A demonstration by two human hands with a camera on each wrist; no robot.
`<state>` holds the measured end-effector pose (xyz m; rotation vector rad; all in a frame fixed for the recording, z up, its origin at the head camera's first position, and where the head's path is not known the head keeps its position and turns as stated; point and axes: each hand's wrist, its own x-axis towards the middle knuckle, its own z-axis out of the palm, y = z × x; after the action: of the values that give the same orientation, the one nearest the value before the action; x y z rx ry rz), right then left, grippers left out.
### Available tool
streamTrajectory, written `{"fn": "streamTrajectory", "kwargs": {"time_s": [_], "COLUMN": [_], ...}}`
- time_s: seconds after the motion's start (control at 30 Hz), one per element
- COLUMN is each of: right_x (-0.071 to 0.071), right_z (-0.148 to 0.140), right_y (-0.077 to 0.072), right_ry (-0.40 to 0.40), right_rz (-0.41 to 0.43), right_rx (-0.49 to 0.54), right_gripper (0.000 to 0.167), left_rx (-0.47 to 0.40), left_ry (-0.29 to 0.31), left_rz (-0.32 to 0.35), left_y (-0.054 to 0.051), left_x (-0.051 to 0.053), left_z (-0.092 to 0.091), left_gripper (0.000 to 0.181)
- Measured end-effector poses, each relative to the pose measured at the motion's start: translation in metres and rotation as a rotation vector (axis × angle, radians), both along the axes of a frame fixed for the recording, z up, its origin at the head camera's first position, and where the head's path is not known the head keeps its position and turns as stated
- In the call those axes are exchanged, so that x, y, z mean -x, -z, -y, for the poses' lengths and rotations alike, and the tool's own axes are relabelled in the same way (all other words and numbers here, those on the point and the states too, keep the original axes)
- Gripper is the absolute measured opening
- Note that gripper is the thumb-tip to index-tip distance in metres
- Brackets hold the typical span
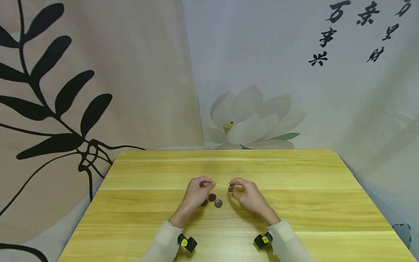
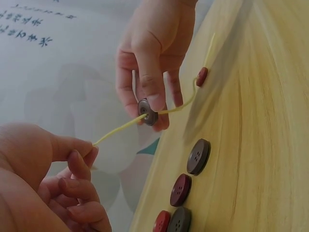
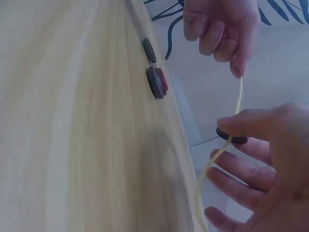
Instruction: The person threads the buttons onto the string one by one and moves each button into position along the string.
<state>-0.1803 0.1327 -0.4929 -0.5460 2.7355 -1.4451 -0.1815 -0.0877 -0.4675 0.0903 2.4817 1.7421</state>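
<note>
Grey-brown button was held clear of the table, gripped near its rim between the thumb and fingers of the right hand. The yellow cord was passed through the button, and its leading end was pinched between the thumb and forefinger of the left hand. The span between the hands was drawn nearly straight. Farther along the cord, on the far side of the grip, a threaded red button was carried; whether it was rested on the table could not be told.

Four buttons were laid loose near the left hand: a front brown button, a maroon button, a rear brown button and a bright red button.

The step in hand was judged to be the drawing of cord through the held button. For good execution, it was advised that:

- the rim alone be gripped, so that the holes were left unobstructed;
- the pull be applied square to the button face, lest the cord be chafed;
- light, even tension be used;
- the cord be pinched well behind its tip, lest the end be lost.
</note>
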Motion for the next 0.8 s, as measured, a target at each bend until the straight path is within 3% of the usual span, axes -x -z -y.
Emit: {"fn": "streamTrajectory", "kwargs": {"time_s": [0.8], "right_x": [0.009], "right_z": [-0.017], "right_y": [0.01], "right_ry": [0.013], "right_rz": [0.037], "right_rx": [-0.017], "right_gripper": [0.029], "left_rx": [-0.03], "left_ry": [-0.001], "left_rz": [0.019], "left_y": [-0.002], "left_x": [0.001], "left_z": [0.0], "left_gripper": [0.018]}}
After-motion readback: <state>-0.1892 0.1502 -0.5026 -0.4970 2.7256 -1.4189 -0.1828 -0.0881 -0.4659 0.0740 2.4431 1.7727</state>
